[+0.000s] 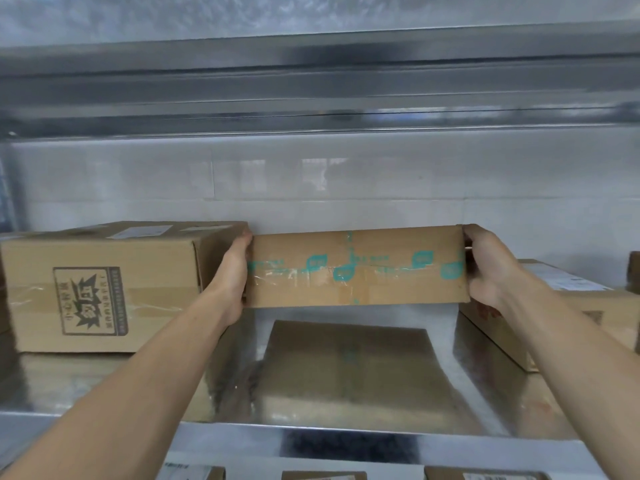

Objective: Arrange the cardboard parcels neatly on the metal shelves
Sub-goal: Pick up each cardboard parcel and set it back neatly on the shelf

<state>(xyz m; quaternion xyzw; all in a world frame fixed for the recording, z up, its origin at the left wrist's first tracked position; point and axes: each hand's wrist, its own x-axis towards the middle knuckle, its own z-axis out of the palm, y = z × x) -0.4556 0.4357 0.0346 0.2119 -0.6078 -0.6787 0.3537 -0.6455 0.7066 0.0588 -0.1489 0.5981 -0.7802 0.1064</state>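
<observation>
left hand at 9 o'clock, right hand at 3 o'clock — both arms stretched forward, gripping parcel ends | parcel above metal shelf — long axis left-right, taped face toward camera

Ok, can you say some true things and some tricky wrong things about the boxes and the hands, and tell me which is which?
1. The left hand and the right hand hold the teal-taped box, one at each end. True.
2. The teal-taped box sits flat on the metal shelf. False: it is held up above the shelf, with its reflection showing underneath.
3. A bigger box with a printed picture stands to the left. True.
4. There is no box on the right side of the shelf. False: a flat box lies there.
</observation>
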